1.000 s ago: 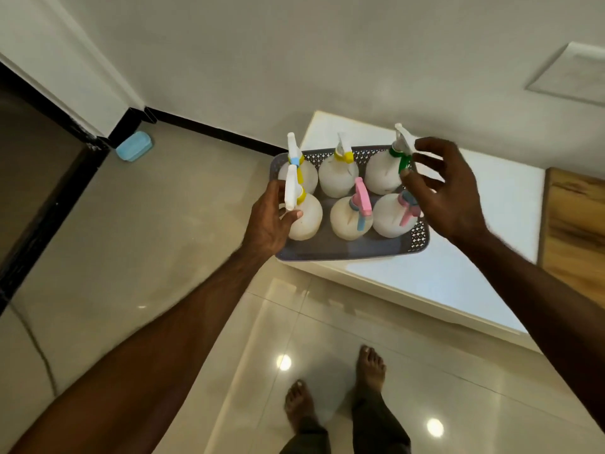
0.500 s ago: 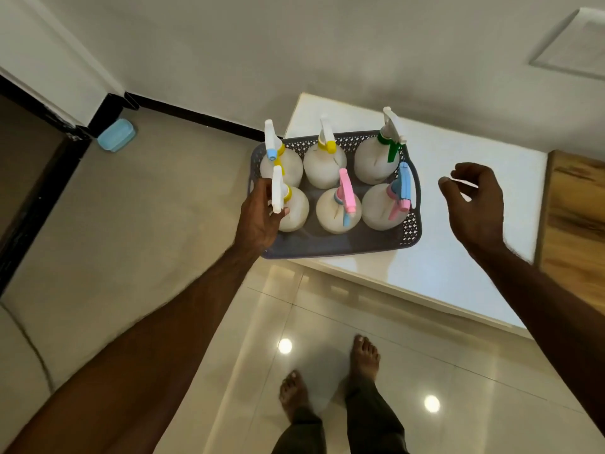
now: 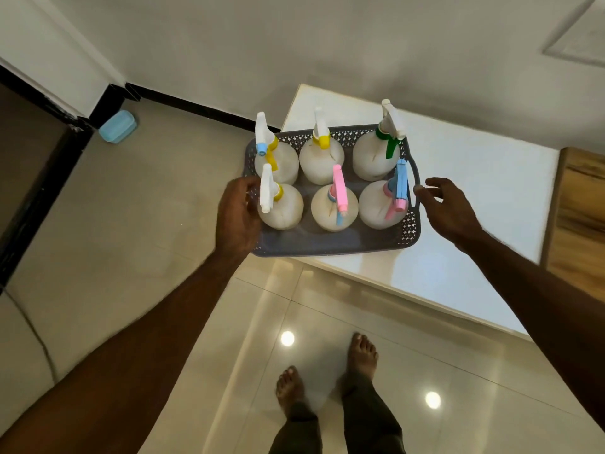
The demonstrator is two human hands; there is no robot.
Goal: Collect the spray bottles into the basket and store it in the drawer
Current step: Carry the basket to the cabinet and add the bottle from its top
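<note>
A grey perforated basket [image 3: 327, 245] stands on the near left corner of a white tabletop [image 3: 474, 191], its left part jutting past the table's edge. Several white spray bottles stand inside in two rows: a green-collared bottle [image 3: 376, 155] at the back right, a pink-triggered one [image 3: 334, 204] front middle, a blue-and-pink one [image 3: 381, 204] front right. My left hand [image 3: 237, 217] grips the basket's left rim. My right hand [image 3: 448, 208] hovers at the right handle [image 3: 416, 178], fingers loosely curled, fingertips just beside it and holding nothing.
A blue plastic box [image 3: 117, 126] lies on the floor by the black skirting at the far left. A wooden surface [image 3: 579, 217] adjoins the table on the right. My bare feet [image 3: 327, 371] stand on glossy tiles below the table edge.
My right hand let go of the green-collared bottle's head, drew back to the right, then came in toward the basket's right handle. The left hand kept its grip on the left rim.
</note>
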